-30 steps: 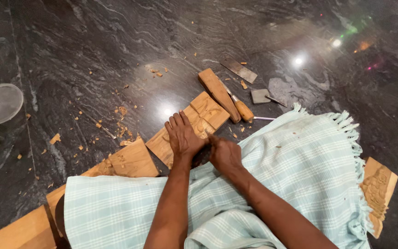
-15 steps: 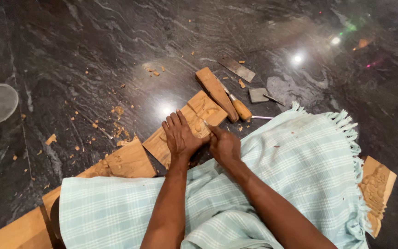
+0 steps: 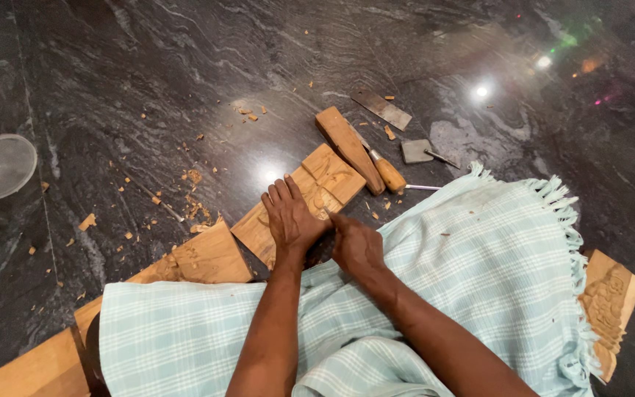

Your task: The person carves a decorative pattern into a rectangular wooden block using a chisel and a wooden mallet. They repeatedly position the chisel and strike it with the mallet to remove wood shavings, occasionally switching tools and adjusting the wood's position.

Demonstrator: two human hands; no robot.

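My left hand [image 3: 290, 218] lies flat, fingers spread, pressing down on the carved wooden block [image 3: 310, 198], which sits on the dark stone floor [image 3: 148, 88] just beyond the checked cloth [image 3: 479, 279] over my lap. My right hand [image 3: 358, 248] is curled closed beside it at the block's near edge, forefinger pointing at the carving; I cannot tell whether it grips a tool. If my flat palm slackens, I judge the block could skid on the polished stone and spoil the carving. The wooden mallet [image 3: 348, 147] and wooden-handled chisel [image 3: 389, 173] lie just to the far right, near enough to knock. Wood chips [image 3: 192, 209] scattered left could also get underfoot.
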